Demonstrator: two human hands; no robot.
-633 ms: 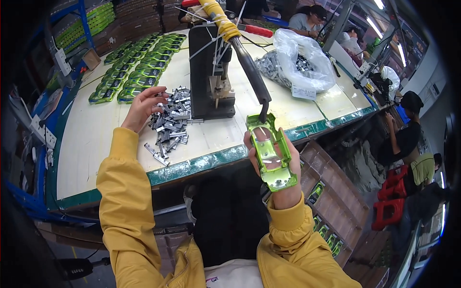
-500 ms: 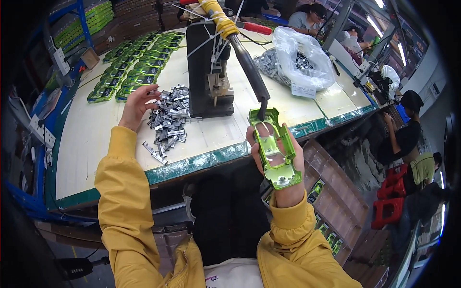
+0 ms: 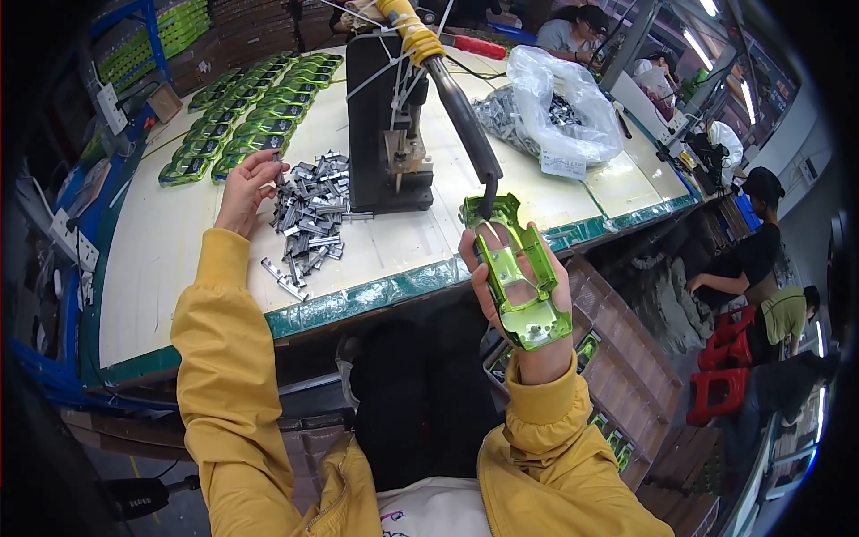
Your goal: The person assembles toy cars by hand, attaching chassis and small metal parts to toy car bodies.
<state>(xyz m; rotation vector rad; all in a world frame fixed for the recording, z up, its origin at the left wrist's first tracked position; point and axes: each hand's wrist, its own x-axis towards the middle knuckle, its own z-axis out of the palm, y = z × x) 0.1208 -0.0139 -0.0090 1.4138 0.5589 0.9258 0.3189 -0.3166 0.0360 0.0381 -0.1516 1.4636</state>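
Observation:
My right hand (image 3: pixel 561 285) holds a translucent green toy car body shell (image 3: pixel 535 331), hollow side up, with the fingers wrapped round its sides. The tip of a black tube (image 3: pixel 489 183), hanging from above, sits at the shell's far end; whether they touch I cannot tell. My left hand (image 3: pixel 243 192) is at the left edge of a pile of small grey metal parts (image 3: pixel 313 210). Its fingers are curled together, and a dark bit shows at the fingertips, too small to name. A black bench press (image 3: pixel 376 125) stands just right of the pile.
Rows of green car bodies (image 3: pixel 259 125) lie on the table's far left. A clear plastic bag (image 3: pixel 573 116) of grey parts sits at the back right. Below the table's green edge (image 3: pixel 358 291), a brown partitioned tray (image 3: pixel 626 349) holds several green pieces. Other people work at the right.
My left hand has drawn slightly left from over the pile, and its fingers have come together. My right hand and the shell have barely moved.

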